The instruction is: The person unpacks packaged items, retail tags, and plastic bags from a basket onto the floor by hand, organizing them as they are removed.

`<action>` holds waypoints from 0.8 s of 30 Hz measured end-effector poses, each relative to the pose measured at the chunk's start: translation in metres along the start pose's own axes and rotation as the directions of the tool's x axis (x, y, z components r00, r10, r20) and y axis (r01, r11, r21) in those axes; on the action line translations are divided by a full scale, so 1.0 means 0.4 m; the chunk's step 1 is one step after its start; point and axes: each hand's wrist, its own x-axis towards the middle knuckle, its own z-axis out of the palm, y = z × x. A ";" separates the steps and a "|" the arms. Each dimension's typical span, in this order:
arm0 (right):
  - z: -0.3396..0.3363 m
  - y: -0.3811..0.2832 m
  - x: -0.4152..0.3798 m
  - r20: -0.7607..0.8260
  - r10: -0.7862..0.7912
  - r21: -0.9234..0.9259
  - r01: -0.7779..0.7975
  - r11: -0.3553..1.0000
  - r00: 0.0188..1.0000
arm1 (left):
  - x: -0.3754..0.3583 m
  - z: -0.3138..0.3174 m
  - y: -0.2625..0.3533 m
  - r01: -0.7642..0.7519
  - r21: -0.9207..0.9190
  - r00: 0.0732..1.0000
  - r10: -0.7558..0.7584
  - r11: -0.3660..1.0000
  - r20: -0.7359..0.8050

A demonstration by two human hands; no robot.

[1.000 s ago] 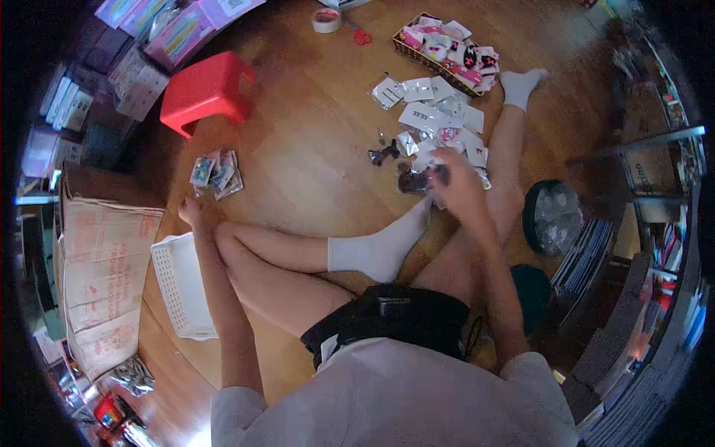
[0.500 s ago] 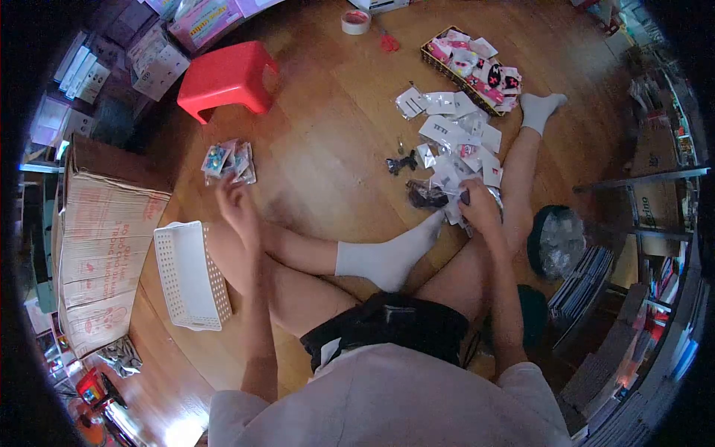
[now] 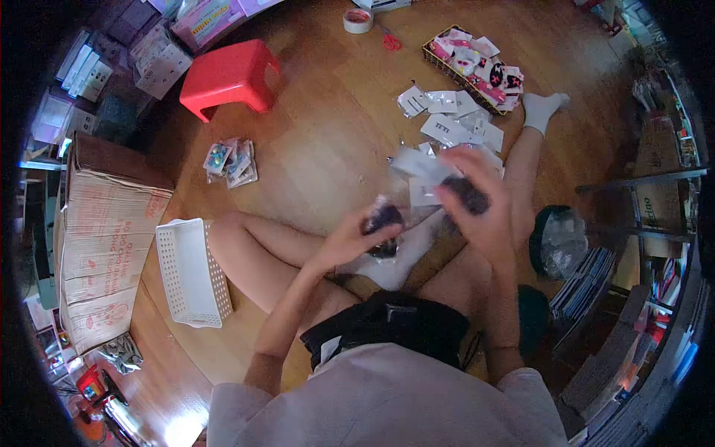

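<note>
My left hand (image 3: 344, 240) is closed round a dark bundle in clear plastic (image 3: 383, 217), held above my white-socked foot (image 3: 406, 257). Another dark bundle (image 3: 471, 197) is gripped in my right hand (image 3: 488, 186), a little higher and to the right. A blurred white card or packet (image 3: 414, 162) sticks out leftward from that hand. Motion blur hides what kind of thing the bundles are. Just beyond my hands, several white-carded clear packets (image 3: 447, 131) lie spread on the floor.
A patterned basket (image 3: 447, 65) of pink, white and black packaged items stands beyond the packets. Small packets (image 3: 231, 160) lie at left, near a red stool (image 3: 231, 78). A white perforated basket (image 3: 192, 276) and flattened cardboard (image 3: 112, 253) are beside my knee. Tape (image 3: 358, 21) lies far ahead.
My left hand has come from beside the small packets at left to the middle and now grips a dark bundle. My right hand has lifted off the packet pile with its dark bundle.
</note>
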 end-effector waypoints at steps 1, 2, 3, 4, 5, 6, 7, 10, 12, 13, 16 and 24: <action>-0.001 -0.006 -0.003 -0.186 0.116 0.025 -0.113 0.993 0.976 | -0.022 0.005 0.007 0.064 -0.235 0.996 -0.078 0.970 -0.049; 0.001 -0.013 -0.002 -0.357 0.230 0.072 -0.219 0.973 0.905 | -0.044 0.012 0.016 0.109 -0.459 0.983 -0.165 0.882 -0.082; 0.009 -0.026 0.004 -0.409 0.296 0.139 -0.262 0.955 0.863 | -0.062 0.024 0.026 0.077 -0.548 0.978 -0.170 0.833 -0.122; 0.020 -0.042 0.015 -0.455 0.362 0.208 -0.298 0.932 0.814 | -0.076 0.037 0.038 0.038 -0.628 0.971 -0.177 0.777 -0.161; 0.040 -0.031 0.011 -0.467 0.386 0.205 -0.328 0.922 0.795 | -0.086 0.043 0.046 -0.007 -0.699 0.962 -0.186 0.715 -0.199; 0.060 -0.019 0.007 -0.479 0.411 0.203 -0.357 0.912 0.776 | -0.094 0.042 0.048 0.017 -0.697 0.968 -0.185 0.717 -0.167; 0.093 -0.014 -0.003 -0.393 0.246 0.172 -0.192 0.966 0.886 | -0.095 0.046 0.046 -0.033 -0.643 0.962 -0.151 0.765 -0.229; 0.240 -0.025 -0.090 -0.033 -0.150 0.012 0.151 0.988 0.988 | -0.081 0.068 0.019 -0.116 -0.582 0.938 -0.103 0.805 -0.330; 0.300 -0.097 -0.174 0.245 -0.077 -0.140 0.114 0.984 0.966 | -0.096 0.068 -0.085 -0.313 -0.503 0.888 0.059 0.806 -0.457; 0.303 -0.102 -0.206 0.273 -0.116 -0.080 0.143 0.987 0.955 | -0.094 0.076 -0.071 -0.335 -0.543 0.878 0.046 0.770 -0.476; 0.308 -0.077 -0.229 0.310 -0.195 0.018 0.199 0.980 0.931 | -0.095 0.111 -0.009 -0.369 -0.598 0.858 0.012 0.711 -0.514; 0.312 -0.056 -0.053 0.244 -0.187 0.141 0.156 0.978 0.952 | -0.134 0.137 -0.038 -0.235 -0.724 0.815 -0.274 0.648 -0.510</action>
